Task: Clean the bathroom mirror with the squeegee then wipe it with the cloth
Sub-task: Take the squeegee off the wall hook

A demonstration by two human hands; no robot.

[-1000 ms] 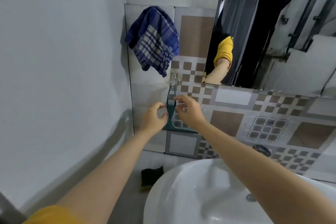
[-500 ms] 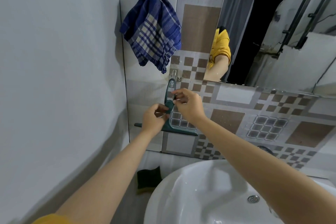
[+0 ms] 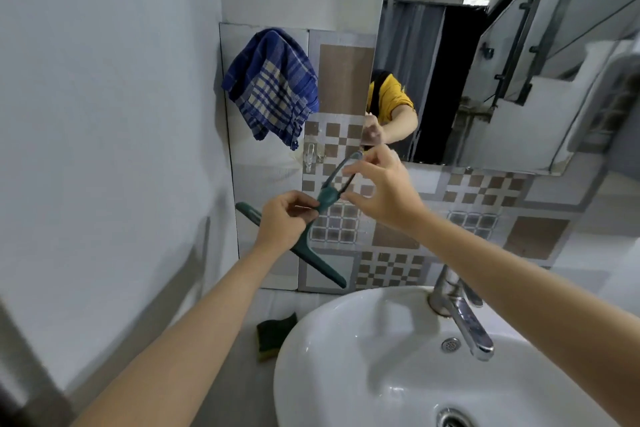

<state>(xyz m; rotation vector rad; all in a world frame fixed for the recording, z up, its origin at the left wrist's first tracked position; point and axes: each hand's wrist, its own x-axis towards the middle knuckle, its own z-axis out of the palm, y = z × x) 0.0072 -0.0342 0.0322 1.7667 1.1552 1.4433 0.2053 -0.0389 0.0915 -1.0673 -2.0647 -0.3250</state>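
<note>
A dark green squeegee [image 3: 313,255] is off the wall hook [image 3: 310,158] and tilted, its blade running from upper left to lower right in front of the tiles. My left hand [image 3: 282,220] grips its neck just below the handle loop. My right hand [image 3: 379,189] pinches the thin handle loop near its top end. The blue checked cloth [image 3: 273,88] hangs on the wall above the hook, to the left of the mirror [image 3: 502,55]. The mirror fills the upper right and reflects an arm in a yellow sleeve.
A white basin [image 3: 346,357] with a chrome tap [image 3: 462,317] sits below my right arm. A green sponge [image 3: 277,334] lies on the ledge left of the basin. A plain white wall closes the left side. Patterned tiles cover the wall under the mirror.
The squeegee has come off the hook and swung from hanging upright to a tilted position. Both hands moved with it, the right one rising toward the mirror's lower corner.
</note>
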